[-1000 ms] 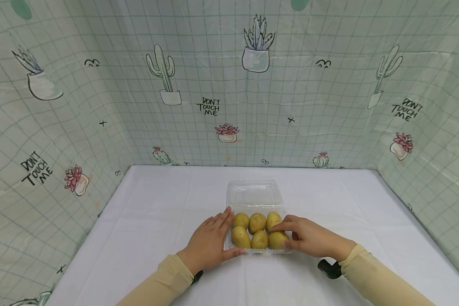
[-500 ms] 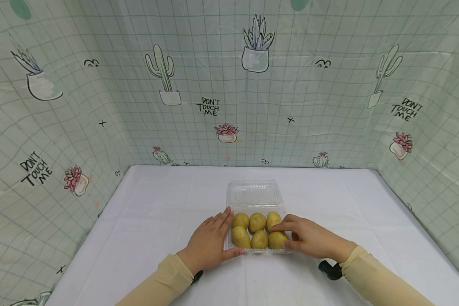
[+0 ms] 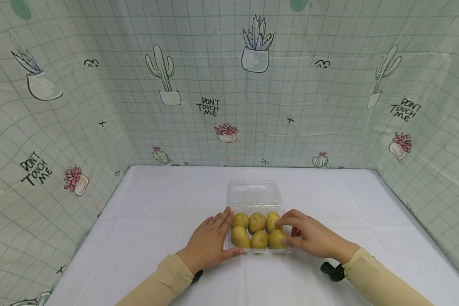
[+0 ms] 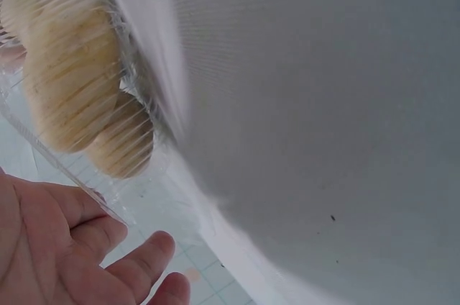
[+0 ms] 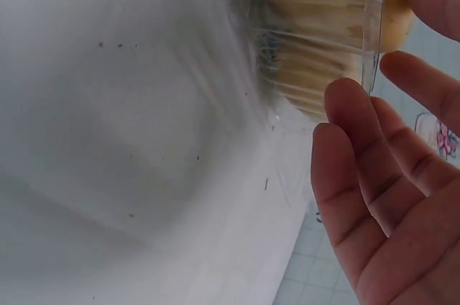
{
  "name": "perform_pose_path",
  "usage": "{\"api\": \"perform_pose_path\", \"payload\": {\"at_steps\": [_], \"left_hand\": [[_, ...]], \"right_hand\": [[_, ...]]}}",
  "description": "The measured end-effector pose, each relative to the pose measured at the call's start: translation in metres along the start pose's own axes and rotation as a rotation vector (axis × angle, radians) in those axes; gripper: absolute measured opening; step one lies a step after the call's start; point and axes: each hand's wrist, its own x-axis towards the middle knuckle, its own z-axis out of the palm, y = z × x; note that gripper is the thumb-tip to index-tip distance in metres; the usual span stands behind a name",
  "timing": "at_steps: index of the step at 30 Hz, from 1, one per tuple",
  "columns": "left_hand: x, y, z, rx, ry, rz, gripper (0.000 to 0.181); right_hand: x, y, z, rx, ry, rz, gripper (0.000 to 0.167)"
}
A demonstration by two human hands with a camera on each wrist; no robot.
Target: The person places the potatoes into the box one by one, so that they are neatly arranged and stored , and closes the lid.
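Two rows of yellow potatoes [image 3: 240,236] lie in a clear plastic clamshell box [image 3: 267,251], whose hinged lid [image 3: 254,194] is laid back. My left hand [image 3: 208,244] rests along the box's left side, fingers extended to the rim and thumb at the front left corner. At the right side, my right hand [image 3: 315,238] has its thumb touching the front right potato [image 3: 277,239]. Its index finger is over the back right potato [image 3: 273,221]; contact there is unclear. In the right wrist view, the other fingers of that hand [image 5: 392,197] are loosely bent beside the box wall.
The box stands on a white cloth-covered table [image 3: 168,199]. A checked curtain [image 3: 199,140] with cactus drawings rises behind the table and at both sides. A dark wrist device [image 3: 332,271] sits under the right sleeve.
My right index finger has lifted and drawn back from the potatoes at the right, and the right hand has shifted slightly right. The left hand, the box and its lid stay put.
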Motion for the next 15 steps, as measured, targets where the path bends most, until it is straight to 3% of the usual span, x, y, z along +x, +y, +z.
{"api": "perform_pose_path", "payload": {"at_steps": [10, 15], "left_hand": [[0.001, -0.001, -0.003, 0.000, -0.016, 0.003, 0.104], [0.003, -0.002, -0.004, 0.001, -0.013, 0.013, 0.104]], "right_hand": [[-0.002, 0.014, 0.002, 0.016, 0.113, 0.047, 0.036], [-0.003, 0.019, 0.001, 0.008, 0.109, 0.101, 0.042]]}}
